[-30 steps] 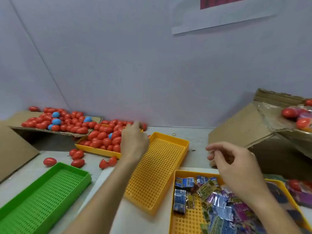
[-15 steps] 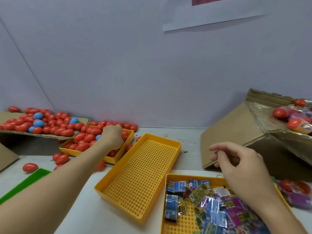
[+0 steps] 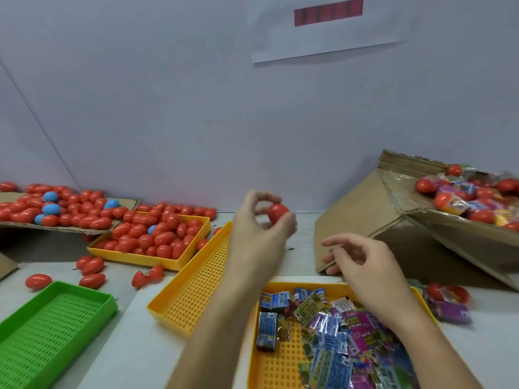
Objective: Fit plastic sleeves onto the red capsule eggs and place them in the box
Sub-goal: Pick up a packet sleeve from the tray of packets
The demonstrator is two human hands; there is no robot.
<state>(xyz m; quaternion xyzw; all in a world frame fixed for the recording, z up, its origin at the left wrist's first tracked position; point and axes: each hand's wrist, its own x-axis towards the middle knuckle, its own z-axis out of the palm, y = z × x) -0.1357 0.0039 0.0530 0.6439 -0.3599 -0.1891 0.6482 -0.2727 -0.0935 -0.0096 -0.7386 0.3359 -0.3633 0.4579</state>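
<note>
Since the earlier frame the left hand (image 3: 259, 234) has come back from the tray of eggs (image 3: 196, 249) to the middle of the view, and it now pinches one red capsule egg (image 3: 277, 212) between thumb and fingertips, held up in the air above the tabletop (image 3: 126, 332). The right hand (image 3: 362, 265) has stayed over the near tray, its fingers loosely bent and holding nothing.

Four trays are in sight: three yellow and one green. One yellow tray at the left is heaped with red eggs and shows one blue egg (image 3: 152, 229) among them; the perforated yellow tray (image 3: 191, 299) beside it is bare; the near yellow tray (image 3: 278, 366) holds a jumble of printed plastic sleeves (image 3: 337, 341), too many and too overlapped to count. The green tray (image 3: 50, 327) sits at the lower left. A cardboard sheet (image 3: 126, 203) at far left carries many more red eggs and three blue ones. About six loose red eggs lie on the tabletop near the full tray. At the right a tilted cardboard box (image 3: 365, 214) holds sleeved eggs, and one more sleeved egg (image 3: 446, 293) lies on the tabletop below it.

The tabletop is pale grey-white. Behind it stands a plain light-grey wall (image 3: 196, 108) with a white paper sheet (image 3: 323, 37) bearing a red bar.
</note>
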